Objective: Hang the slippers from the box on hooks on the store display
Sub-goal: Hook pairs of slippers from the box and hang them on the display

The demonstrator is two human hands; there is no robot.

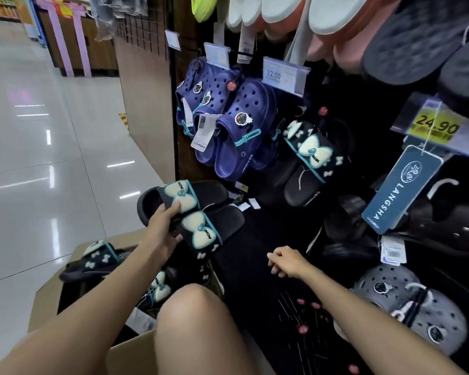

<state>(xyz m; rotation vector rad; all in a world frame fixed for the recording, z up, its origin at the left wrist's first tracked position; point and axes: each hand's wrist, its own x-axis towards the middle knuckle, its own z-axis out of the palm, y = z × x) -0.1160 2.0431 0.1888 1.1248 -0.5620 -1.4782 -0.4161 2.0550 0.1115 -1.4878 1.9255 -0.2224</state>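
My left hand (161, 231) grips a pair of black slippers with pale bows (201, 217), lifted above the cardboard box (49, 296) at the lower left. More bow slippers (98, 259) lie in the box. My right hand (287, 262) hangs loosely curled and holds nothing, right of the held pair. A matching black bow pair (309, 158) hangs on the store display, above and to the right of my hands.
Blue clogs (228, 123) hang left of the bow pair under a 12.00 price tag (279, 74). Grey clogs (414, 307) and dark slides fill the right side. White and pink soles hang overhead. My knee (198, 315) is in front. A glossy tiled aisle (52, 158) opens to the left.
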